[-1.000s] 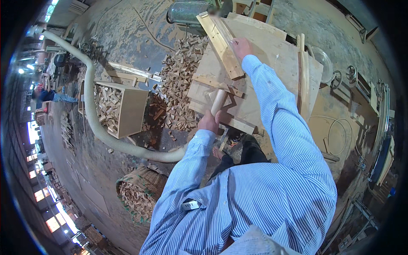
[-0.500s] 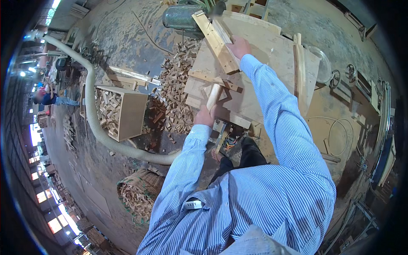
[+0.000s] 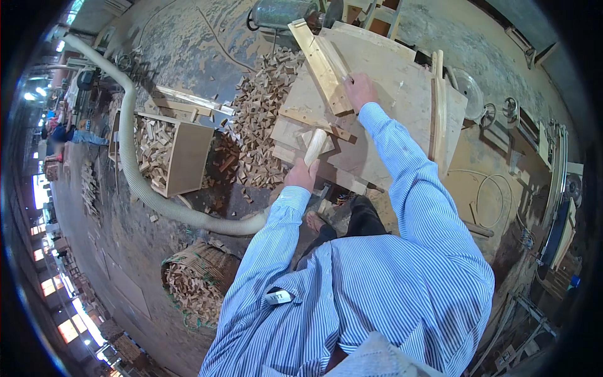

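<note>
A pale, round wooden handle [image 3: 316, 146] rises from the near edge of the worktable [image 3: 402, 94], and my left hand [image 3: 302, 174] is wrapped around its lower end. My right hand [image 3: 360, 92] is closed at the near end of a narrow wood strip [image 3: 332, 55]. That strip lies along the right side of a thicker wooden board [image 3: 321, 68], which slants away from me. Beyond the board's far end stands a dark round saw blade [image 3: 333, 12], beside a green motor [image 3: 284, 14]. A flat wooden bar [image 3: 319, 124] crosses the table behind the handle.
Small wood offcuts [image 3: 264, 116] are heaped left of the table. An open box [image 3: 190, 157] and a wicker basket [image 3: 202, 267] hold more offcuts. A ribbed hose [image 3: 130, 135] curves across the floor. Long strips [image 3: 438, 107] lie on the table's right side. Another person [image 3: 74, 135] is far left.
My right hand has drawn back toward me along the board, and the narrow strip has come slightly nearer with it. My left hand keeps its hold on the handle. The view has shifted slightly.
</note>
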A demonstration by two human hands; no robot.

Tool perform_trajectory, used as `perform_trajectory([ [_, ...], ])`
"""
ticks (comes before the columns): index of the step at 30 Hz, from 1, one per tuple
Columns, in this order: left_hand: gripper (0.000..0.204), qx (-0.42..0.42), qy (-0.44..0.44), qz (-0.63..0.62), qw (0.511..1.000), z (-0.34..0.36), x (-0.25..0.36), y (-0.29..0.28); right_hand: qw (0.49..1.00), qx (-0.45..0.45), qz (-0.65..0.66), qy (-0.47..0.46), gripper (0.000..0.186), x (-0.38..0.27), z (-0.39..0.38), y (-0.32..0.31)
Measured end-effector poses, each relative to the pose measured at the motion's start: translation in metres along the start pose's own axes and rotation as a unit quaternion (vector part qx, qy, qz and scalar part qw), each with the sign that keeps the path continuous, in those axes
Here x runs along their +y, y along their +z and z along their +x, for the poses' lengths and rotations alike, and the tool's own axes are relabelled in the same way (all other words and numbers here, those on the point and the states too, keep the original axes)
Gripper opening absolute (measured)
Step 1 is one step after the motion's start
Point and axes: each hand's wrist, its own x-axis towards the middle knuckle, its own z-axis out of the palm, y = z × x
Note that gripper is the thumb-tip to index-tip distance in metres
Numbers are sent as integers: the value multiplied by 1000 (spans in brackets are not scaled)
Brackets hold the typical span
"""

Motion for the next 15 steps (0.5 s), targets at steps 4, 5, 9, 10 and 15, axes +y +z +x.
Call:
perform_trajectory([
  [4, 57, -12, 3, 7, 1000, -13, -16, 2, 1000, 15, 1, -17, 32, -10, 3, 12],
  [5, 57, -9, 3, 6, 1000, -16, -20, 3, 999, 15, 3, -28, 32, -11, 6, 14],
  [9, 55, 0, 5, -4, 1000, -22, -26, 6, 1000, -21, 18, -10, 31, -16, 21, 23],
  [10, 55, 3, 5, 4, 1000, -22, -26, 7, 1000, -17, 10, -3, 31, -17, 24, 25],
  [15, 54, 18, 13, -2, 1000, -20, -21, 6, 1000, -12, 23, -6, 31, -20, 47, 32],
])
